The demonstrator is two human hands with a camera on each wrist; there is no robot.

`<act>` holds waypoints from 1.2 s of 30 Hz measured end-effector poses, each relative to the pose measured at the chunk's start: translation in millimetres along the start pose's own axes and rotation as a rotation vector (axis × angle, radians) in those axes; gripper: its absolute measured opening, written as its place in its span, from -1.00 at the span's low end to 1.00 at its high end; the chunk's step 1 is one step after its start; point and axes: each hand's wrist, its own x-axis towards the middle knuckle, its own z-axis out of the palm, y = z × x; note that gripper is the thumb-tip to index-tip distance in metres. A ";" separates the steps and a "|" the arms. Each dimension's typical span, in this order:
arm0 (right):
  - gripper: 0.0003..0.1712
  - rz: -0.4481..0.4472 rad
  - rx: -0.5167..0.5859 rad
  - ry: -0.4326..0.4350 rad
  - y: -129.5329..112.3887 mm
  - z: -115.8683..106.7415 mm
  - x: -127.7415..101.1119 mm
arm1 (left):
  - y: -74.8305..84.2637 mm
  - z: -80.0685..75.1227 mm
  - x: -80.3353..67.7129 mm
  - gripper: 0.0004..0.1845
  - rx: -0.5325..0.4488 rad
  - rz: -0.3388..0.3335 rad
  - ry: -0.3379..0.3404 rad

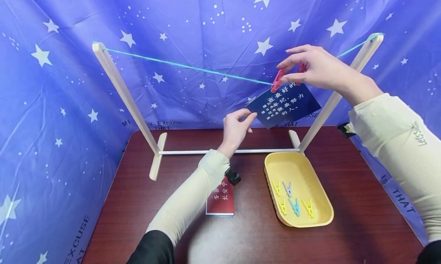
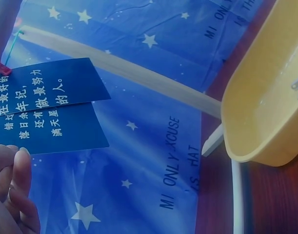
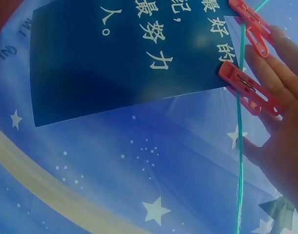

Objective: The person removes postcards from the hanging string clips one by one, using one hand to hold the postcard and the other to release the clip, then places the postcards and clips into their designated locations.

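My right hand (image 1: 313, 67) pinches a red clothespin (image 1: 276, 81) at the green string (image 1: 193, 67). A second red clothespin (image 3: 246, 87) grips the string and the top edge of a dark blue card (image 3: 90, 58) with white characters. Behind that card, partly covered by it, is another dark blue card (image 2: 85, 131). With thumb and fingertips, my left hand (image 1: 236, 128) pinches this rear card near its outer edge. Both cards hang tilted below the string, and the rear one's top edge is partly hidden.
The string runs between two wooden posts (image 1: 125, 97) joined by a white rod (image 1: 186, 152). A yellow tray (image 1: 320, 187) holds several clothespins, among them a blue clothespin (image 1: 294, 206). A red card (image 1: 220, 206) lies on the brown table (image 1: 138, 218), partly under my left forearm.
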 end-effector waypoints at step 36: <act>-0.88 -0.163 0.101 0.444 -13.3 22.0 -8.0 | 5.1 -11.2 4.4 -0.84 -0.039 0.013 0.058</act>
